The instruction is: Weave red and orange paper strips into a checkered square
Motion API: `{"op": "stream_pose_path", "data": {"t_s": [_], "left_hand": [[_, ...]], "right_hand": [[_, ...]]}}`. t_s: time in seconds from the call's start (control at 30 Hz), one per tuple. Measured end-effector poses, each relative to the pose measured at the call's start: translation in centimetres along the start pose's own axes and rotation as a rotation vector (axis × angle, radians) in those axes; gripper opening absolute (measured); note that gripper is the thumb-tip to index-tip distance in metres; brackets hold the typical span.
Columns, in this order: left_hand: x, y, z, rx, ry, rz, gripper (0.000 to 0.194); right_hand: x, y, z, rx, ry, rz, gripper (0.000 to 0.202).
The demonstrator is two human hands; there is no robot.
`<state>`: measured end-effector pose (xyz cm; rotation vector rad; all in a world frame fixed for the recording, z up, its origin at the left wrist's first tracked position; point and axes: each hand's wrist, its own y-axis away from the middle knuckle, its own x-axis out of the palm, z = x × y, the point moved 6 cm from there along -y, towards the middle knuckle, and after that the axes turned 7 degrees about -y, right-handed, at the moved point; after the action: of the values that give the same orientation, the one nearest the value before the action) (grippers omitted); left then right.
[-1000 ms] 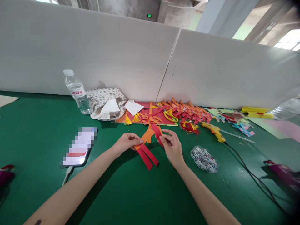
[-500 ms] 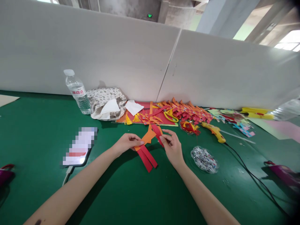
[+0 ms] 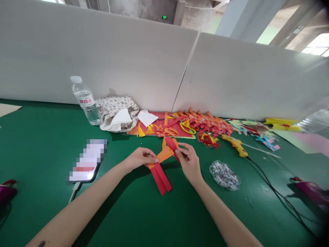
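Note:
Red and orange paper strips cross each other between my two hands, just above the green table. My left hand pinches an orange paper strip where it meets the red paper strips, which hang down toward me. On the other side, my right hand pinches a red paper strip folded over the orange one at the top. Thumb and fingers are closed on both hands. Behind them lies a red and orange pile of woven paper pieces with yellow tassels.
A water bottle and a patterned tissue pouch stand back left; a phone on a cable lies nearer. To the right are a dish of googly eyes, a yellow glue gun with its cord, and paper scraps. A grey partition rises behind.
The red strips under my left hand have swung slightly down and closer together. The orange strip now lies straighter between my hands. Both hands have barely moved.

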<state>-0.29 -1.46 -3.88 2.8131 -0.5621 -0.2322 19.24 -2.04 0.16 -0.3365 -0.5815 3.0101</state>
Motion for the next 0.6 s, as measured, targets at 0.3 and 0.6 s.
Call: {"op": "stream_pose_path", "data": {"t_s": [0.3,0.6], "left_hand": [[0.00,-0.15,0.09,-0.012,0.015,-0.008,0.031],[-0.01,-0.23,0.22,0.001,-0.004,0.005,0.031]], "right_hand": [[0.10,0.18,0.02,-0.016,-0.003,-0.006,0.027],[0.11,0.07,0.11,-0.010,0.016,-0.005,0.027]]}}
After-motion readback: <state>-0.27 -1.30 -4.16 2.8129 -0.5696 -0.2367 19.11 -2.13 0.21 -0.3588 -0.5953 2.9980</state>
